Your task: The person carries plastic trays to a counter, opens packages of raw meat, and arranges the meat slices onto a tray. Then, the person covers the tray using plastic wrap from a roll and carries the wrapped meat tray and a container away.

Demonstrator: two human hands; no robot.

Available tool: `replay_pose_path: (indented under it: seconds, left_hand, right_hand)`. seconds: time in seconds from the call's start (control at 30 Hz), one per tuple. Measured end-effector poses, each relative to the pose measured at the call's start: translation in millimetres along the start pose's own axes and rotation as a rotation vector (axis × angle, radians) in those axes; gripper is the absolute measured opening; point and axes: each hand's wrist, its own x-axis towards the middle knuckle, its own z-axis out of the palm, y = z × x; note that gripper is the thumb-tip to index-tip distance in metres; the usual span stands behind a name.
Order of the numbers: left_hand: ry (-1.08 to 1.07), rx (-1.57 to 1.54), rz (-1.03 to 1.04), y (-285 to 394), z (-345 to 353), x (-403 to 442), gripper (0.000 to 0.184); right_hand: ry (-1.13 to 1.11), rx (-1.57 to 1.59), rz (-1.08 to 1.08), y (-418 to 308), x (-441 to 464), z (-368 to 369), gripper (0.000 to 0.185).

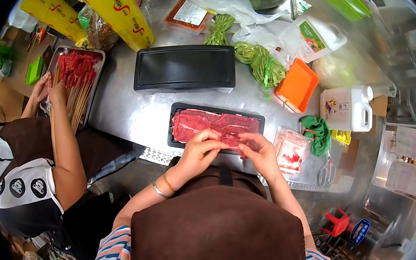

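Right in front of me on the steel table lies a black tray (170, 137) spread with red slices of raw meat (192, 123). My left hand (199, 148) is over the tray's near edge, thumb and fingers pinched on a meat slice. Beside it, my right hand (258, 151) pinches the same area of meat from the other side. A small flap of meat shows between the two hands; their fingertips partly hide it. To the right of my right hand sits a clear plastic box (292, 151) with red bits in it.
Behind the tray is a stack of black trays (185, 68). Green vegetable bundles (261, 64), an orange basket (297, 85) and a white jug (346, 107) stand farther back. Scissors (327, 173) lie right. At left a co-worker's hands (51, 89) handle skewers over a metal tray (101, 61).
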Motion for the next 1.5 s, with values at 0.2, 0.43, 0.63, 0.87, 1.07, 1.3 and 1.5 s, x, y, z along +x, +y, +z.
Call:
replay_pose_path:
  seconds: [0.2, 0.43, 0.63, 0.87, 1.07, 1.3, 1.5]
  left_hand:
    - [-0.043, -0.016, -0.081, -3, -8, -16, 0.026]
    - [0.185, 0.296, -0.070, -17, -46, -4, 0.023]
    - [0.221, 0.268, -0.177, -36, -63, 9, 0.024]
    - [0.188, 0.421, -0.173, -31, -70, 22, 0.022]
    - [0.132, 0.577, -0.209, -28, -73, 27, 0.020]
    - [0.143, 0.623, -0.216, -28, -75, 27, 0.019]
    - [0.134, 0.571, -0.269, -25, -72, 26, 0.018]
  right_hand:
    - [-0.089, 0.026, 0.099, 1, -3, 5, 0.022]
    - [-0.163, -0.315, -0.329, 3, 43, 37, 0.009]
    - [0.026, -0.511, -0.453, 0, 65, 62, 0.011]
    - [0.141, -0.642, -0.515, -1, 79, 68, 0.009]
    - [0.142, -0.737, -0.486, 3, 81, 68, 0.009]
    - [0.193, -0.699, -0.408, -1, 77, 51, 0.008]
    - [0.229, -0.736, -0.452, 4, 78, 45, 0.008]
